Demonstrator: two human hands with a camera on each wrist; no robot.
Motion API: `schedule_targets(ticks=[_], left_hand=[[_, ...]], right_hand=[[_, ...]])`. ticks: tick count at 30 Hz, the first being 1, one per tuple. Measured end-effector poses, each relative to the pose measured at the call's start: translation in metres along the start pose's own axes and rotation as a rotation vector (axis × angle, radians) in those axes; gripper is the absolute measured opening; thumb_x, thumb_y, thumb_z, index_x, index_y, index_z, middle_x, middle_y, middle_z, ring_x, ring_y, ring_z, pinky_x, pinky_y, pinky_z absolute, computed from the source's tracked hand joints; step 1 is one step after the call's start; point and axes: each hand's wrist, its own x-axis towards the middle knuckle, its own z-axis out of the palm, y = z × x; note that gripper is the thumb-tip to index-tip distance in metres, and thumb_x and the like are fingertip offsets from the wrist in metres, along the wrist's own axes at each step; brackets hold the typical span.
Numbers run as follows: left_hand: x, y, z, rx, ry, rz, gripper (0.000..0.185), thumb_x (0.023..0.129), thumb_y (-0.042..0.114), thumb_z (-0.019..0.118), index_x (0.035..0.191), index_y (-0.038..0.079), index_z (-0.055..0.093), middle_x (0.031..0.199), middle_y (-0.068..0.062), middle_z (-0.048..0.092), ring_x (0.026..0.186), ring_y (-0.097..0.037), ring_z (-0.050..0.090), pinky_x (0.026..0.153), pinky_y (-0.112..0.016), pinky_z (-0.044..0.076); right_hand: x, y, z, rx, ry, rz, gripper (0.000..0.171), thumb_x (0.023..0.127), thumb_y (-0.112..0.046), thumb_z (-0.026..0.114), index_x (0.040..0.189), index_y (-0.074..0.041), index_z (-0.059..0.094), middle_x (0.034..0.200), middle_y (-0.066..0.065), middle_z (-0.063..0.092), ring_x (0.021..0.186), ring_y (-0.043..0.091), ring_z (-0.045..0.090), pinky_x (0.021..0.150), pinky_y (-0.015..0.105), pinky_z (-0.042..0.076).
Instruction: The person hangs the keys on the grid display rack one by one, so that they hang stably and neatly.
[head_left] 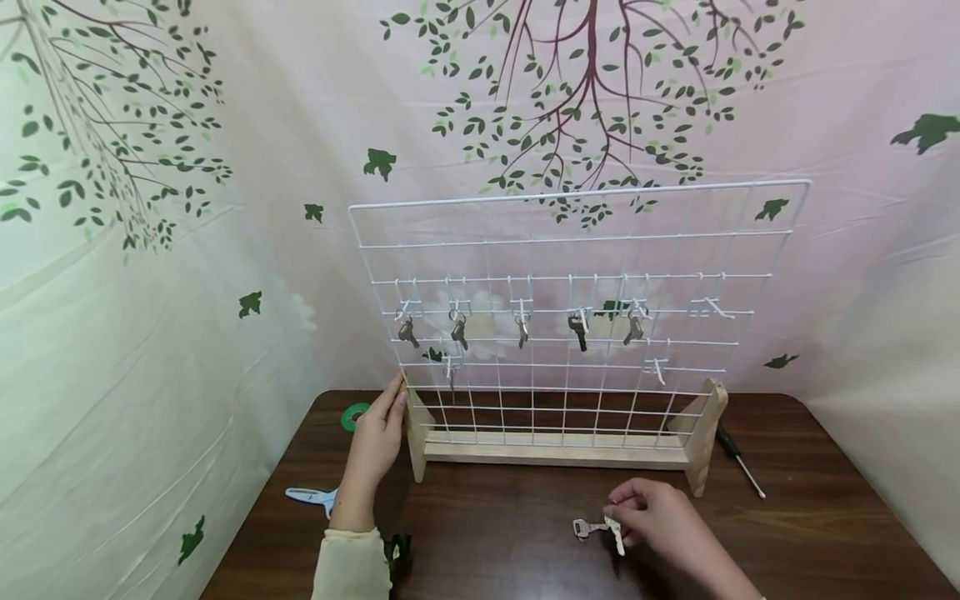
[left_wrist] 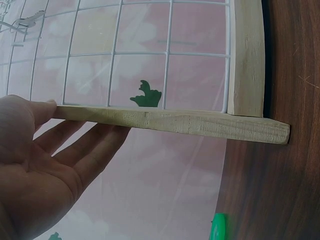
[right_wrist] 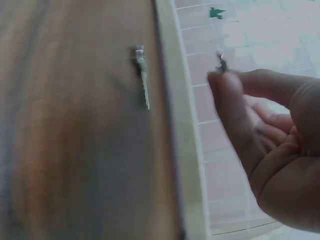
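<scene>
A white wire grid rack (head_left: 577,194) stands on a wooden base, with several keys hanging from its hooks, among them a dark-headed key (head_left: 577,330). My left hand (head_left: 375,446) holds the rack's left wooden side post (left_wrist: 175,122), thumb on one face and fingers on the other. In front of the rack, at right, my right hand (head_left: 663,521) pinches a silver key (head_left: 616,536) between thumb and fingertips. Only a small bit of that key shows above the fingertips in the right wrist view. Another key (right_wrist: 143,75) lies on the brown table beside it.
A screwdriver (head_left: 738,458) lies by the rack's right foot. Left of the rack are a green ring-shaped object (head_left: 353,416) and a light-blue handled tool (head_left: 311,497). A dark object (head_left: 400,554) sits beside the left sleeve. Leaf-printed cloth hangs behind the table.
</scene>
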Motion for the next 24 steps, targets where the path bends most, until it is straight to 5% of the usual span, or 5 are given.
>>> schedule_targets(ticks=[6,12,24], left_hand=[[0.0,-0.002,0.001,0.003,0.006,0.015,0.051,0.117,0.03,0.046,0.166,0.017,0.043,0.161,-0.019,0.054,0.145,-0.042,0.056,0.113,-0.063,0.052],[0.0,-0.002,0.0,-0.001,0.001,0.003,0.051,0.117,0.03,0.047,0.166,0.018,0.043,0.161,-0.018,0.053,0.146,-0.04,0.056,0.113,-0.062,0.053],[0.001,0.0,-0.001,-0.015,-0.015,0.0,0.05,0.117,0.028,0.047,0.166,0.017,0.043,0.162,-0.017,0.053,0.147,-0.038,0.055,0.113,-0.06,0.053]], right_hand=[[0.0,-0.033,-0.013,0.112,0.111,0.041,0.025,0.099,-0.016,0.077,0.113,0.005,0.074,0.09,0.012,0.08,0.067,0.013,0.075,0.063,0.03,0.066],[-0.004,-0.062,-0.025,0.118,0.255,-0.049,0.027,0.101,-0.017,0.077,0.119,0.002,0.075,0.098,0.011,0.083,0.069,0.015,0.078,0.064,0.032,0.066],[-0.008,-0.082,-0.048,0.113,0.495,-0.22,0.02,0.101,-0.012,0.076,0.116,0.001,0.071,0.087,-0.017,0.081,0.065,0.013,0.078,0.065,0.027,0.065]])
